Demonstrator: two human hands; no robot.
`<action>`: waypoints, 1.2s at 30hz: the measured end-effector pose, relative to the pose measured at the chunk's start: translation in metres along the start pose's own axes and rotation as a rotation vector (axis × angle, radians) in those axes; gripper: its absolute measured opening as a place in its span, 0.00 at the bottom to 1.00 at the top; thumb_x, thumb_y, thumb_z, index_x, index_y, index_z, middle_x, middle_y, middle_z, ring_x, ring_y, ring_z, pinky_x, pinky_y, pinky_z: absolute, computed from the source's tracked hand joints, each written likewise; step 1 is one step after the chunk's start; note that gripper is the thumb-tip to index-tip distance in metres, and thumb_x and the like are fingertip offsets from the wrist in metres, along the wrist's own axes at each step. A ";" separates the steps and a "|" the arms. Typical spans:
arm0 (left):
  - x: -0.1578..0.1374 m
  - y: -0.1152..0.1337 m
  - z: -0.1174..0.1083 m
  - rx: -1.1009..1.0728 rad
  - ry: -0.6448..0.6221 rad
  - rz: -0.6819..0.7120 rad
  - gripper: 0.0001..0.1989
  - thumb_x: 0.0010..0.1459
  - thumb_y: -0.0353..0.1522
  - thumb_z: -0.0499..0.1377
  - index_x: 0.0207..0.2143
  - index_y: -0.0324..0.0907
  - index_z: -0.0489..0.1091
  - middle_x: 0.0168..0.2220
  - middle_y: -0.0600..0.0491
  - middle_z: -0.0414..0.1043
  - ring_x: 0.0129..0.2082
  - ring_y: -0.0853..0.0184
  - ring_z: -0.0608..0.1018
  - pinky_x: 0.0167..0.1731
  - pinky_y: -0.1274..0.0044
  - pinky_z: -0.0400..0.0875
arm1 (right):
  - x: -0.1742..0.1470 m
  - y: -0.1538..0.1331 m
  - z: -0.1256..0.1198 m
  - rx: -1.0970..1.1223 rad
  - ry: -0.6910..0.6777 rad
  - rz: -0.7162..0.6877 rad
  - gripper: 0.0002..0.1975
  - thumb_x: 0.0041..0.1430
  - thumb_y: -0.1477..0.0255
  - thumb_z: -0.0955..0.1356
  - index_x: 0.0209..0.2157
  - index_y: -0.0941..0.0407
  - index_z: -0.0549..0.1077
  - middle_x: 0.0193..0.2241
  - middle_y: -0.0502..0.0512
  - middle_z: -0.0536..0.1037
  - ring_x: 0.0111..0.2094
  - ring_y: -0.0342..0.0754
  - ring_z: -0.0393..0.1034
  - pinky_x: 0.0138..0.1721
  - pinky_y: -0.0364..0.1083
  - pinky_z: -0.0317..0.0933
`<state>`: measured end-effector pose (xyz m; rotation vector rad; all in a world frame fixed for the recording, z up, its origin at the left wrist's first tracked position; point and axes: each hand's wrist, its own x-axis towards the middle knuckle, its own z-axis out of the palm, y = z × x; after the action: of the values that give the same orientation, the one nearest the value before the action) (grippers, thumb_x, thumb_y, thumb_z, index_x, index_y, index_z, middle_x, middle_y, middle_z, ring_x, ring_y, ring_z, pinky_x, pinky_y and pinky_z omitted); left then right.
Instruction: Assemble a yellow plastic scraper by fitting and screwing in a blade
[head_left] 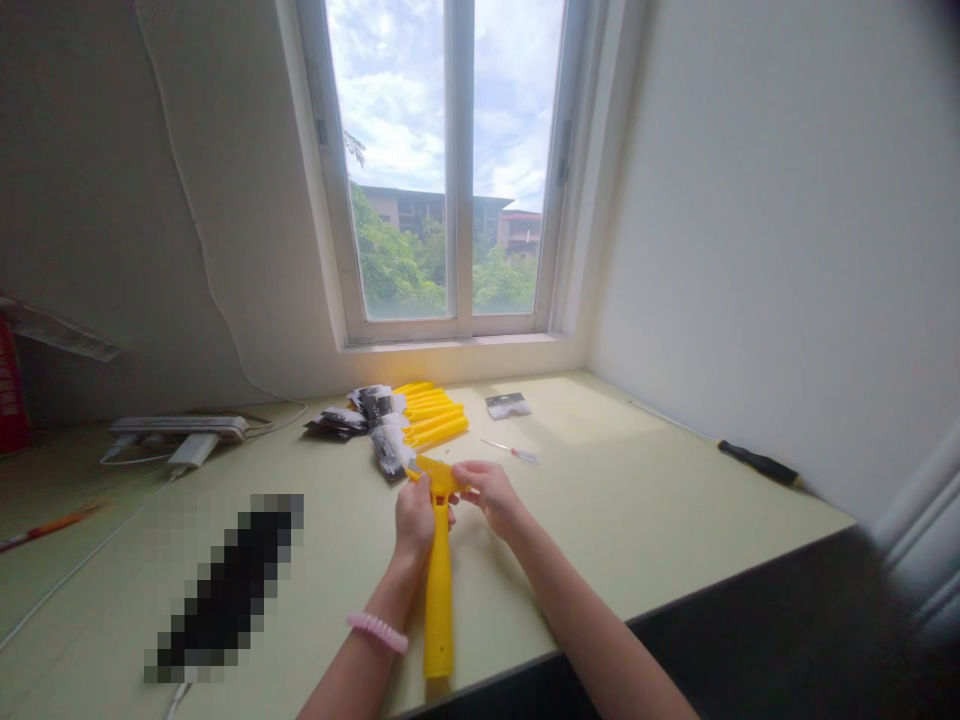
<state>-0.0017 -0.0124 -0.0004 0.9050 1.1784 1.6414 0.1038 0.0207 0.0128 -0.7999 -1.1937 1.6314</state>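
A yellow plastic scraper (439,600) with a long handle and a wide head points away from me over the front part of the table. My left hand (415,515) is closed on the left side of its head, thumb on top. At the head's right end, my right hand (487,495) pinches the yellow plastic between thumb and fingers. Some fingers of both hands are hidden behind the tool. Just beyond lies a pile of similar yellow-handled scrapers (439,428), their heads in black-and-clear packaging (390,445).
A small screwdriver (514,452) and a flat packet (508,405) lie beyond my right hand. Along the right wall rests a long black-handled screwdriver (761,463). A power strip (180,428) with cables sits at left, near a pixelated dark object (232,590). The table edge (739,578) is close.
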 end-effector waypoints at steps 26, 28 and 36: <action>0.001 -0.002 -0.001 0.016 0.021 -0.001 0.19 0.50 0.44 0.51 0.19 0.36 0.65 0.13 0.50 0.68 0.08 0.71 0.66 0.09 0.79 0.58 | 0.008 -0.011 -0.023 0.055 0.218 -0.248 0.08 0.42 0.67 0.65 0.18 0.57 0.65 0.16 0.46 0.63 0.19 0.39 0.54 0.21 0.41 0.49; 0.001 -0.001 -0.001 0.021 0.018 -0.002 0.20 0.50 0.44 0.51 0.19 0.36 0.65 0.14 0.50 0.69 0.08 0.71 0.66 0.09 0.79 0.57 | 0.007 -0.010 -0.024 -0.051 0.222 -0.177 0.08 0.42 0.67 0.65 0.17 0.57 0.66 0.12 0.44 0.57 0.16 0.38 0.48 0.18 0.41 0.44; 0.002 -0.003 -0.003 -0.011 -0.022 0.046 0.20 0.50 0.44 0.51 0.21 0.35 0.66 0.14 0.50 0.69 0.08 0.70 0.67 0.10 0.79 0.58 | -0.002 -0.006 -0.017 -0.261 0.041 0.096 0.07 0.40 0.69 0.67 0.19 0.58 0.68 0.14 0.43 0.59 0.18 0.36 0.50 0.20 0.40 0.42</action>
<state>-0.0045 -0.0115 -0.0045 0.9475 1.1405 1.6683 0.1211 0.0254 0.0128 -1.0639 -1.3751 1.5458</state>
